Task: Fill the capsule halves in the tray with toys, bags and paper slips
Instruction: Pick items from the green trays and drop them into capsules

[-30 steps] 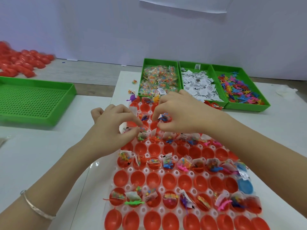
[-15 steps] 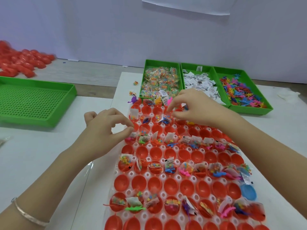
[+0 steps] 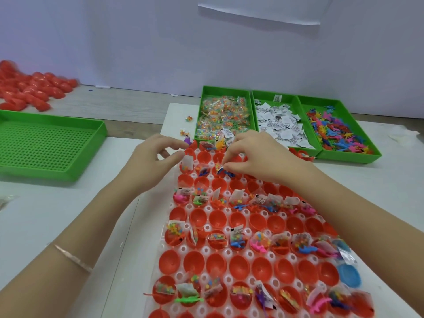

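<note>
Item, nearest: tray [image 3: 205, 249], white and dimpled, running away from me, set with red capsule halves [image 3: 193, 262] and one blue half [image 3: 349, 275] at its right edge. Rows alternate from near to middle: a row holding toy, bag and slip, then a bare row. Item, middle-far: my left hand [image 3: 153, 166], loosely curled, thumb and forefinger apart with nothing between them. Its thumb tip is just beside the standing slip [image 3: 187, 161] in the leftmost half of the row in work, and it has come up to that half from a nearer row. Item, to its right: my right hand [image 3: 257, 157], fingertips bunched and pinching a small white piece, which I take for a paper slip [image 3: 220, 169]. It presses this down into a half that already holds a blue toy [image 3: 227, 173]. Half a second ago this hand was farther off, at the loose heap [image 3: 221, 141] on the tray's far edge. It is now back over the half, so I judge this one is getting its last piece and the halves to its right come next. Item, far: green bins [image 3: 353, 157] side by side, holding bags [image 3: 222, 115], slips [image 3: 280, 125] and toys [image 3: 330, 131], just beyond my right hand. Far left: a green perforated tray [image 3: 46, 143] and a pile of spare red halves [image 3: 29, 90].
</note>
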